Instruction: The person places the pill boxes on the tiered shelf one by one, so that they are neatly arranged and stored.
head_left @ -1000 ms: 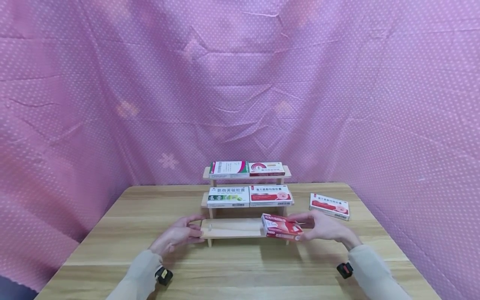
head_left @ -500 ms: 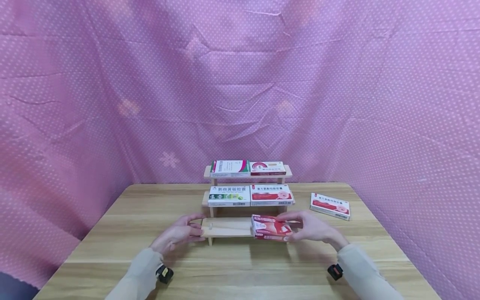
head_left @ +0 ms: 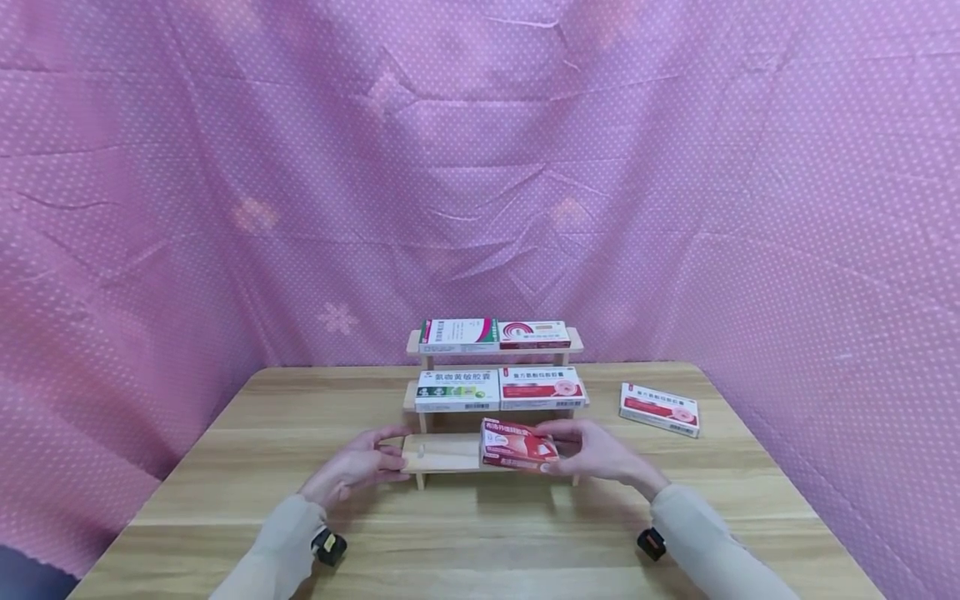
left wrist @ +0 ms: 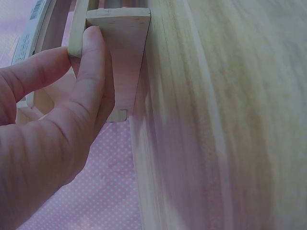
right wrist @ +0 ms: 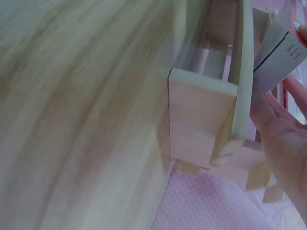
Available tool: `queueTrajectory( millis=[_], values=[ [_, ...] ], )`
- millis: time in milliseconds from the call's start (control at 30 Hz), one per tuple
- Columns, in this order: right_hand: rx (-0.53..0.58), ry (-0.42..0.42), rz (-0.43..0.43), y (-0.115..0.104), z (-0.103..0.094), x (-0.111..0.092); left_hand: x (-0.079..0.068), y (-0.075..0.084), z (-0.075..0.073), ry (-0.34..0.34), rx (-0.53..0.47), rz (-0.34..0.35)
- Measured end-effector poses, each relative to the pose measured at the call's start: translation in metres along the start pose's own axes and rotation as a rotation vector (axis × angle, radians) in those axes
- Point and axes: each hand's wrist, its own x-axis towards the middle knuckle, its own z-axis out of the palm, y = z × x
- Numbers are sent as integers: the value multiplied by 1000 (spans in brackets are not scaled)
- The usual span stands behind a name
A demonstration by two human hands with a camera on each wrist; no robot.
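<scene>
My right hand grips a red medicine box by its right end, tilted over the lowest board of a three-tier wooden display shelf. In the right wrist view the white end of the medicine box shows close over the board, with the fingers of my right hand around it. My left hand holds the left end of that lowest board. The left wrist view shows the thumb and fingers of my left hand pinching the end of the board.
A white-and-green box and a white-and-red box lie on the middle tier. Two more boxes fill the top tier, a green-edged box at left. Another white-and-red box lies on the table at right. Pink cloth hangs behind.
My right hand has moved left along the lowest board, carrying the red medicine box from its right end toward the middle. The left hand has stayed put on the shelf.
</scene>
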Motion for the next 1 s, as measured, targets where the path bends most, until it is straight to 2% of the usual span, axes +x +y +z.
queueTrajectory(
  millis=[200, 467, 700, 1000],
  values=[
    [32, -13, -33, -5, 12, 11, 0, 1, 0, 0, 2, 2],
    [6, 29, -82, -10, 32, 23, -1, 1, -1, -36, 3, 29],
    [-48, 86, -101, -12, 43, 29, -2, 2, -1, -42, 3, 16],
    [-70, 87, -107, -19, 55, 40, -2, 3, 0, -37, -3, 12]
  ],
)
